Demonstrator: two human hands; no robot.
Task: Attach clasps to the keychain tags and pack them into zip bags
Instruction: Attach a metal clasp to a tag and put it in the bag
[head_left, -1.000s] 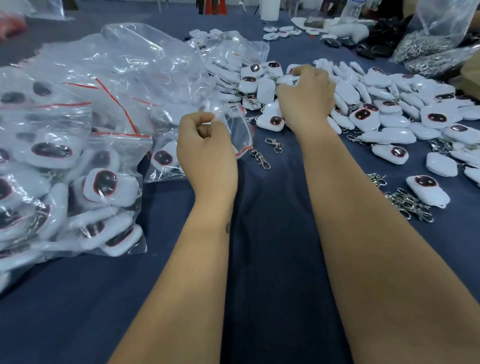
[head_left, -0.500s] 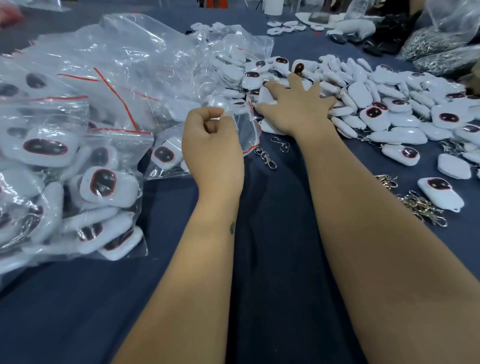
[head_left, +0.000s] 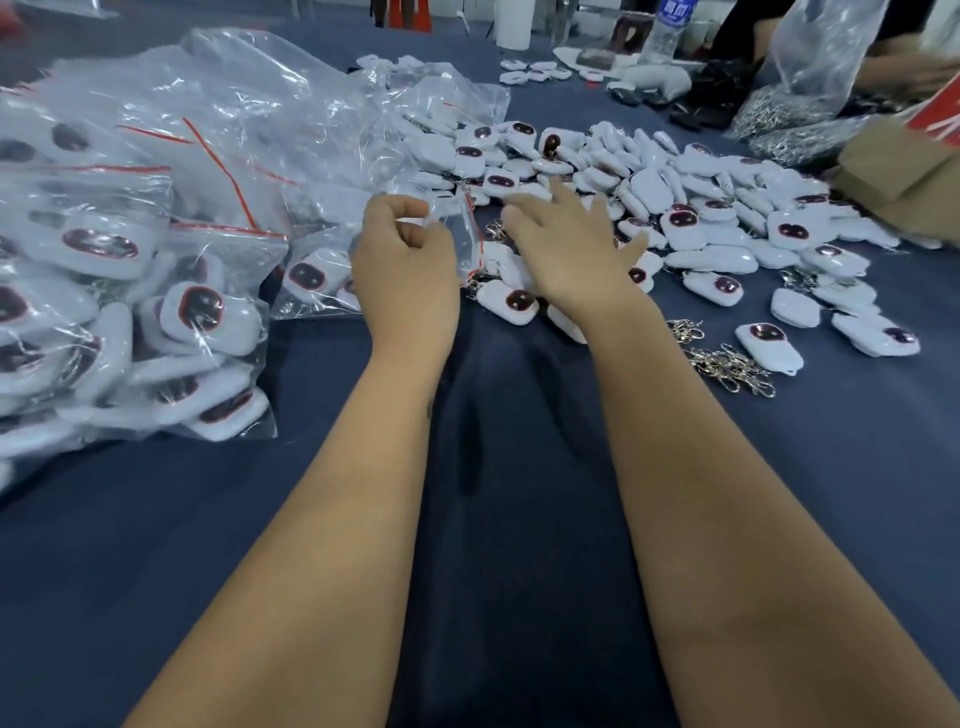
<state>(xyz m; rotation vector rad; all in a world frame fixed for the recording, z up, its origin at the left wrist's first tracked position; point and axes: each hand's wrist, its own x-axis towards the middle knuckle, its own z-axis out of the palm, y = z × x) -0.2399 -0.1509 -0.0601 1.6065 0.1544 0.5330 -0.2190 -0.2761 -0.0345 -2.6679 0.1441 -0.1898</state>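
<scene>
My left hand (head_left: 405, 265) pinches the top edge of a small clear zip bag (head_left: 462, 236) with a red seal line, held upright above the cloth. My right hand (head_left: 566, 249) lies flat with fingers spread on loose white keychain tags (head_left: 691, 208) that have dark oval faces, and several tags sit under and around its palm. One tag (head_left: 511, 301) rests just below the bag. Loose metal clasps (head_left: 727, 364) lie in a small heap to the right of my right forearm.
Filled zip bags (head_left: 119, 280) pile up on the left over the dark blue cloth (head_left: 519, 467). Bags of metal clasps (head_left: 779, 119), a water bottle (head_left: 662, 26) and another person's hand (head_left: 904, 67) are at the far right. A cardboard box (head_left: 904, 182) stands at the right.
My right hand came down from a closed grip onto the tag pile, spread flat, and dragged several tags nearer to me and the bag. My left hand kept holding the bag.
</scene>
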